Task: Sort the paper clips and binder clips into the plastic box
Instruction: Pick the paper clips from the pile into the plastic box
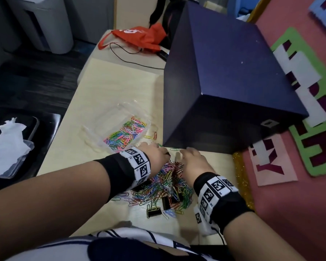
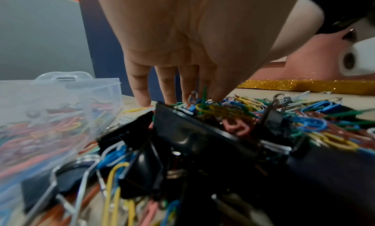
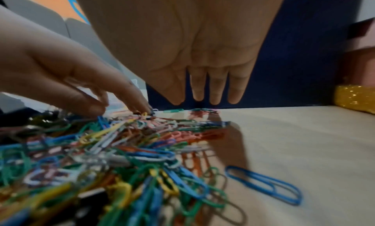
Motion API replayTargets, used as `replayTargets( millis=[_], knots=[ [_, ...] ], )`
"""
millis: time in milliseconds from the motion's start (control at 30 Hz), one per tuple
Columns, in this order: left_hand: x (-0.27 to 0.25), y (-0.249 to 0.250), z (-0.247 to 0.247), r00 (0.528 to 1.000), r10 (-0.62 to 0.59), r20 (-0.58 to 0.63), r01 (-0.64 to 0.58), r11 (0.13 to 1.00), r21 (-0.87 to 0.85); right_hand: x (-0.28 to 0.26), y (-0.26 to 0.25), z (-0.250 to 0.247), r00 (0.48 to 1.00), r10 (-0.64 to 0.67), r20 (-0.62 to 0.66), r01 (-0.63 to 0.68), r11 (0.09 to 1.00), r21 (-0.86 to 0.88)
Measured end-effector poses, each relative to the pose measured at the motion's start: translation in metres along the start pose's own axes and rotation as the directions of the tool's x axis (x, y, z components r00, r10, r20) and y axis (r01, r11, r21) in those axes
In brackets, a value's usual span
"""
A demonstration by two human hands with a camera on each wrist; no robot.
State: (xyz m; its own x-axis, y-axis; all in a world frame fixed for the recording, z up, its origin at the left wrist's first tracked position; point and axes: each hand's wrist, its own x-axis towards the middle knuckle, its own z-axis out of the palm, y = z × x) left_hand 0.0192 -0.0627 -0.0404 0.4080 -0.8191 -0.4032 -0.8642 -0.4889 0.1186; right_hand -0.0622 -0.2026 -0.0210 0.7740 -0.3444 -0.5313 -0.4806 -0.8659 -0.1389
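Down on the pale table (image 1: 109,87), both hands work at a heap of coloured paper clips (image 1: 164,183) with black binder clips (image 1: 154,212) mixed into its near edge. The left hand (image 1: 156,157) reaches into the far side of the heap, fingers (image 2: 140,88) pointing down and thumb drawn toward them; it seems to be pinching a clip or two, though blur and the tangle hide the tips, so I cannot tell for sure. The right hand (image 1: 193,162) hovers just beside it over the heap's right side, released, its fingers (image 3: 216,88) straight and together, holding nothing. A clear plastic box (image 1: 120,129) sits just left of and beyond the heap, already holding many paper clips. Behind the heap stands a big dark blue box (image 1: 224,76). One blue clip (image 3: 263,184) lies apart on the table.
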Motion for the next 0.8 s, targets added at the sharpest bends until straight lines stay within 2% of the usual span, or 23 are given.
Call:
replayTargets(
  millis=[67, 133, 267, 367, 433, 500, 567, 667, 733, 800],
  knots=[
    [-0.002, 0.003, -0.002, 0.999, -0.019, -0.041, 0.02, 0.999, 0.026, 0.0, 0.004, 0.002, 0.998, -0.022, 0.053, 0.023, 0.999, -0.028],
    [-0.004, 0.004, -0.005, 0.996, -0.026, -0.082, 0.031, 0.998, 0.06, -0.002, 0.006, 0.005, 0.998, 0.008, 0.054, -0.005, 0.999, -0.054],
    [-0.008, 0.0, -0.008, 0.999, -0.011, -0.038, 0.014, 0.996, 0.091, -0.003, 0.0, 0.006, 0.999, 0.04, -0.007, -0.04, 0.995, -0.096],
    [-0.011, 0.001, -0.011, 0.999, -0.028, -0.031, 0.03, 0.998, 0.053, 0.001, -0.007, 0.006, 0.996, -0.074, -0.053, 0.073, 0.997, -0.03],
    [-0.012, 0.003, -0.011, 0.997, -0.049, -0.056, 0.05, 0.999, 0.009, 0.004, -0.011, 0.006, 0.985, -0.171, -0.031, 0.17, 0.985, -0.034],
    [-0.014, 0.005, -0.01, 0.997, -0.064, -0.043, 0.064, 0.998, -0.006, 0.007, -0.011, 0.006, 0.978, -0.207, 0.019, 0.207, 0.976, -0.063],
    [-0.017, 0.003, -0.009, 0.998, -0.063, -0.011, 0.063, 0.998, 0.009, 0.009, -0.011, 0.005, 0.983, -0.174, 0.055, 0.179, 0.977, -0.118],
    [-0.024, -0.004, -0.01, 0.995, -0.088, -0.053, 0.088, 0.996, 0.008, 0.008, -0.016, 0.002, 0.993, -0.112, 0.037, 0.117, 0.971, -0.206],
    [-0.03, -0.012, -0.012, 0.986, -0.137, -0.096, 0.132, 0.99, -0.053, 0.007, -0.026, 0.001, 0.988, -0.156, -0.016, 0.152, 0.979, -0.138],
    [-0.037, -0.022, -0.013, 0.974, -0.196, -0.117, 0.18, 0.974, -0.14, 0.009, -0.04, 0.002, 0.963, -0.263, -0.059, 0.261, 0.965, -0.038]
  ],
)
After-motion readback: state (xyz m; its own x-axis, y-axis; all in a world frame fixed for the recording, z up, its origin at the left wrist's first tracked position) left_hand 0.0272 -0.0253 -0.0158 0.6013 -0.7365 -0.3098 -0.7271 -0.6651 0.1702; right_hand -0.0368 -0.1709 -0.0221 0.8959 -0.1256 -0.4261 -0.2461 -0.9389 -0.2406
